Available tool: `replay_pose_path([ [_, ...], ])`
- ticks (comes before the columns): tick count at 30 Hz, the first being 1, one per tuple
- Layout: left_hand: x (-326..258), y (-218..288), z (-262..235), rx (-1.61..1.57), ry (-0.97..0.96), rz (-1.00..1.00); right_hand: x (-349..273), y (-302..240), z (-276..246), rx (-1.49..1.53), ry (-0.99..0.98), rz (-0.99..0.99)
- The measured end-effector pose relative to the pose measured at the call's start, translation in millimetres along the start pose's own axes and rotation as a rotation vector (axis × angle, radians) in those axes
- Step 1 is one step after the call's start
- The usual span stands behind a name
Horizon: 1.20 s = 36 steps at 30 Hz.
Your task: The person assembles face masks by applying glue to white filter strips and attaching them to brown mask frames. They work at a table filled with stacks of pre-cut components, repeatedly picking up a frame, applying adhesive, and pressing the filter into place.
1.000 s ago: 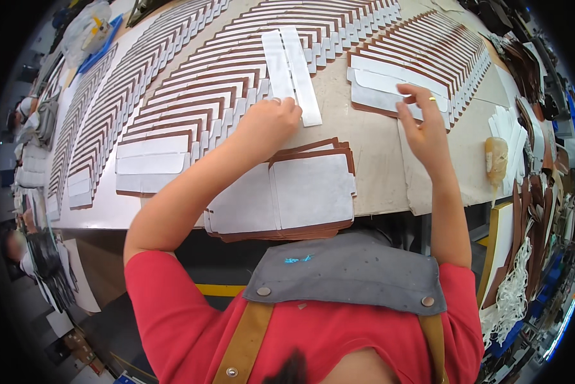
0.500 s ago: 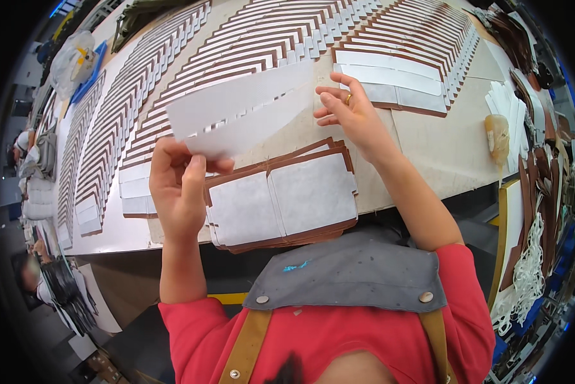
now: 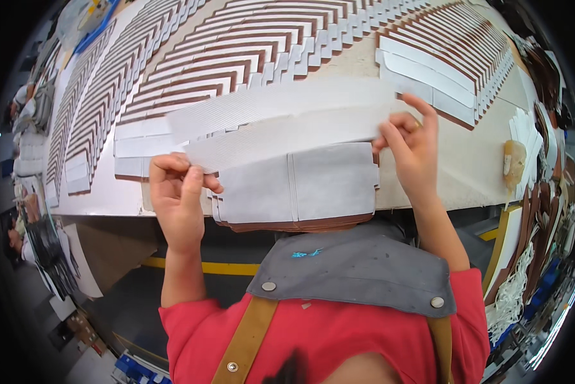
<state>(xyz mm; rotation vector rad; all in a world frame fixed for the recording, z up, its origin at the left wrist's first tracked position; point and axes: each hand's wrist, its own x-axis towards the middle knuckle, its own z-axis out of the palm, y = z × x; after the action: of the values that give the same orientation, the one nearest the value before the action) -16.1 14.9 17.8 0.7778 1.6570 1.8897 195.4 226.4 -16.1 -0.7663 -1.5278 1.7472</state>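
Observation:
Between my hands is a thin white sheet (image 3: 294,125), with a broken slit line running along its length. My left hand (image 3: 180,198) pinches its lower left corner between thumb and fingers. At the other end, my right hand (image 3: 413,150) has thumb and fingers closed on the right edge. The sheet hangs just above and beyond a stack of flat brown pieces with white facing (image 3: 297,189), which lies at the table's near edge. A seam divides the top piece of that stack, and its sides are notched. The sheet's lower edge covers the stack's far side.
Long rows of overlapping white and brown pieces (image 3: 217,70) cover the far and left table; another row (image 3: 428,80) lies right. A yellowish bottle (image 3: 512,160) rests by white strips (image 3: 529,137) at the right edge. White cords (image 3: 514,285) hang below. A blue tray (image 3: 99,29) sits far left.
My right hand was open beside the sheet and is now closed on its right end. The sheet has turned flatter and stretches between both hands. The view has shifted slightly.

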Motion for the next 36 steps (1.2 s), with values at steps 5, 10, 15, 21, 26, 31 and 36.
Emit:
replay_pose_path([
  [5,-39.9,-33.0,-14.3,0.387,-0.029,-0.057,-50.3,7.1,-11.3,-0.251,-0.078,-0.03],
  [10,-47.3,-27.5,-7.8,0.75,-0.144,-0.093,-70.0,20.7,-16.2,-0.435,-0.151,0.038],
  [15,-41.0,-26.4,-7.0,0.777,-0.153,-0.125,-62.5,14.8,-10.3,-0.585,-0.184,-0.009],
  [21,-37.8,-25.7,-8.3,0.825,-0.156,-0.148,-57.4,10.4,-5.8,-0.666,-0.213,-0.032],
  [26,-34.2,-23.8,-5.9,0.844,-0.169,-0.159,-55.7,9.8,-4.8,-0.698,-0.226,-0.029],
  [31,-32.9,-22.4,-5.6,0.842,-0.178,-0.188,-55.6,10.3,-5.7,-0.711,-0.229,-0.02],
  [36,-31.4,-21.2,-6.2,0.846,-0.182,-0.2,-55.5,10.1,-4.4,-0.722,-0.232,-0.018],
])
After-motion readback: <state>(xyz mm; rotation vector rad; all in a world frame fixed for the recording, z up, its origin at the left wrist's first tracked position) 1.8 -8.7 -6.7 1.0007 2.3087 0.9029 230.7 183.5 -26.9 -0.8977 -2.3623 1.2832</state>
